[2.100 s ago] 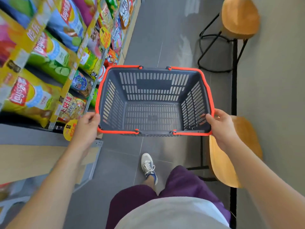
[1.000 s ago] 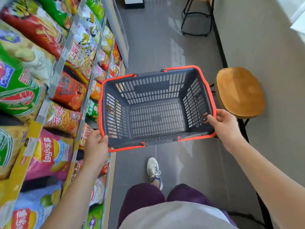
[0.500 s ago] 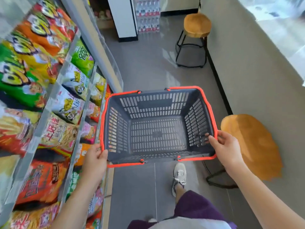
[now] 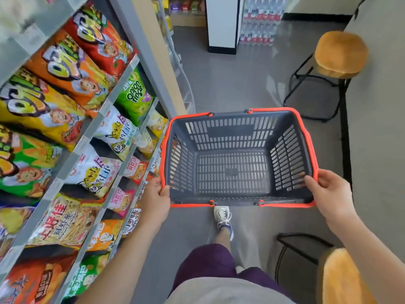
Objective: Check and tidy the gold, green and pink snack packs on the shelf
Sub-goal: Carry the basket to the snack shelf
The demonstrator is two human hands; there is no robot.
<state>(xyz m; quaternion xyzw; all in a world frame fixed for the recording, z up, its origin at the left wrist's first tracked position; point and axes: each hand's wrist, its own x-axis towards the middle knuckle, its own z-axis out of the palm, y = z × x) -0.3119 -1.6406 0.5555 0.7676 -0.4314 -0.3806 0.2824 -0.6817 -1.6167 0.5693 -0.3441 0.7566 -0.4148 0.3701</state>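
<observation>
I hold an empty dark grey shopping basket [image 4: 237,133] with an orange rim out in front of me. My left hand [image 4: 156,201] grips its near left corner and my right hand [image 4: 328,194] grips its near right corner. To my left runs a grey shelf unit [image 4: 94,137] packed with snack packs: a green onion-rings pack [image 4: 134,96], a gold prawn-cracker pack [image 4: 65,222], a pink pack [image 4: 120,199], white packs [image 4: 114,132] and orange-and-red packs [image 4: 72,64]. Neither hand touches any pack.
A round wooden stool [image 4: 337,55] on black legs stands ahead on the right by the grey counter wall [image 4: 377,128]. Another stool [image 4: 341,279] is beside my right arm. Stacked bottled water [image 4: 260,20] and a white pillar [image 4: 221,23] stand at the aisle's end. My shoe [image 4: 223,217] is on grey floor.
I have walked forward along the aisle with the basket, and my view has lifted. Different packs on the shelf have come into view. Both hands keep the same hold.
</observation>
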